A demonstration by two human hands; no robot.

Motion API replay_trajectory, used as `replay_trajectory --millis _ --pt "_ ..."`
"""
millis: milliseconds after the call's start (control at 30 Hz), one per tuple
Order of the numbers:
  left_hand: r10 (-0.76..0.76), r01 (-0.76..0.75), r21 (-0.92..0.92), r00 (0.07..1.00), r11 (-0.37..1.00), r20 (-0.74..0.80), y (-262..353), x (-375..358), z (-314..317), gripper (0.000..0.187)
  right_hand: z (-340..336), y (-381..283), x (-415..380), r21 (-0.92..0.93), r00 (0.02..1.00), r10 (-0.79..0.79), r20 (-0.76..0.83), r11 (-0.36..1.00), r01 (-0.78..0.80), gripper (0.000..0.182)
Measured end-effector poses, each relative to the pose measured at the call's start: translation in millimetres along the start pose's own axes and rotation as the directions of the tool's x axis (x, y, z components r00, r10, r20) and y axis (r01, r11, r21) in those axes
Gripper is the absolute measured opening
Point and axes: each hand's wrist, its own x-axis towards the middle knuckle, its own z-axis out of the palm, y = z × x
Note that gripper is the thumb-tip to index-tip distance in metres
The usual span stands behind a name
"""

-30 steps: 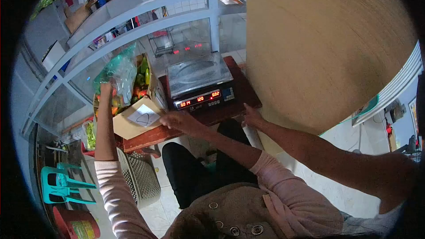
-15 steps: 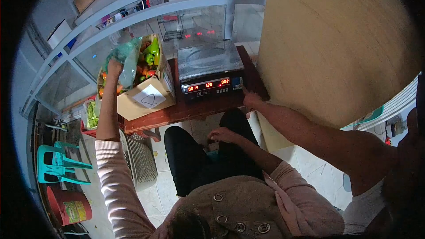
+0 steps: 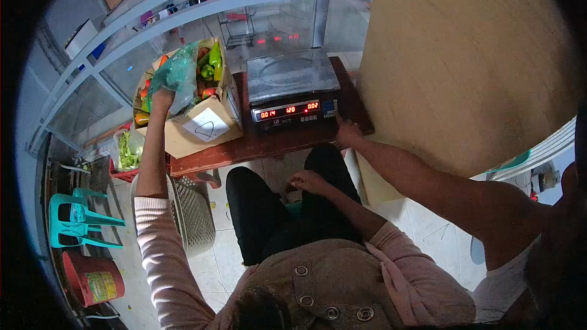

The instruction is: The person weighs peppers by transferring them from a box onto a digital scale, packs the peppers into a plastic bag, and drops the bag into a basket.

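Observation:
My left hand [image 3: 162, 99] is closed on a thin green plastic bag [image 3: 175, 79] over an open cardboard box. Red, orange and green peppers [image 3: 209, 72] fill the box [image 3: 202, 123], partly hidden by the bag and my hand. My right hand [image 3: 307, 181] lies loosely open by my thigh, its fingers slightly bent, with nothing visible in them. Beside the box stands a digital scale [image 3: 292, 78], its pan bare and its red display lit. Another person's hand [image 3: 348, 132] reaches in from the right, a finger at the scale's keypad.
Box and scale share a dark red wooden bench [image 3: 275, 142] before a railing [image 3: 211, 3]. A large tan board [image 3: 458, 67] rises at right. On the left are a woven basket [image 3: 194, 211], a bag of green vegetables [image 3: 128, 150], teal chairs [image 3: 68, 220] and a red bucket [image 3: 92, 278].
My view has shifted slightly. My left hand stays at the bag, which sits a little differently over the peppers. The other person's finger remains by the keypad, and the display reads the same.

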Motion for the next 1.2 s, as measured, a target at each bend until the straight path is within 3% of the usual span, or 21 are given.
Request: replay_trajectory --millis 67,133,233,300,533,633,833,967,1133,1200 --pt "-0.026 0.023 -0.050 0.998 0.998 -0.063 -6.8 -4.0 8.6 0.038 0.4 1.1 -1.0 -0.016 1.000 -0.023 -0.007 1.000 0.023 0.028" --pt "-0.074 0.074 0.057 0.997 0.996 -0.004 6.4 -8.0 3.2 0.042 -3.1 -5.0 -4.5 0.002 0.998 -0.067 0.000 0.998 0.067 0.028" --pt "-0.168 0.167 -0.049 0.986 0.985 -0.014 18.5 -16.6 5.3 0.047 -1.1 -13.5 -4.6 -0.043 0.996 0.094 -0.001 0.995 -0.094 0.027" --pt "-0.195 0.192 -0.086 0.980 0.978 -0.029 23.5 -21.4 6.2 0.047 -0.5 -14.6 -6.6 -0.119 0.999 0.020 -0.031 0.993 -0.024 0.027" --pt "-0.205 0.197 -0.117 0.977 0.973 -0.060 33.7 -29.1 0.9 0.048 0.2 -14.7 -5.5 -0.120 0.999 0.045 -0.007 0.992 -0.046 0.027" --pt "-0.206 0.198 -0.121 0.977 0.973 -0.058 35.4 -30.3 -0.5 0.048 1.2 -15.2 -9.5 -0.141 0.997 -0.047 -0.055 0.989 0.039 0.029" --pt "-0.213 0.204 -0.127 0.975 0.971 -0.057 39.8 -28.0 -0.8 0.049 1.3 -15.2 -6.7 -0.137 0.999 0.037 -0.028 0.990 -0.041 0.030" --pt "-0.213 0.203 -0.132 0.975 0.970 -0.065 45.8 -24.5 -8.1 0.049 1.5 -10.9 -3.5 -0.150 1.000 -0.003 -0.001 0.989 0.003 0.029" --pt "-0.251 0.258 -0.181 0.966 0.949 0.061 12.6 -21.4 19.9 0.053 -1.9 -21.1 -10.8 -0.099 1.000 -0.005 0.006 0.995 0.006 0.028" --pt "0.034 -0.038 -0.028 0.993 0.999 -0.114 -70.4 -11.4 71.2 0.052 -4.7 -29.5 -13.1 -0.114 1.000 0.014 0.028 0.993 -0.011 0.028"
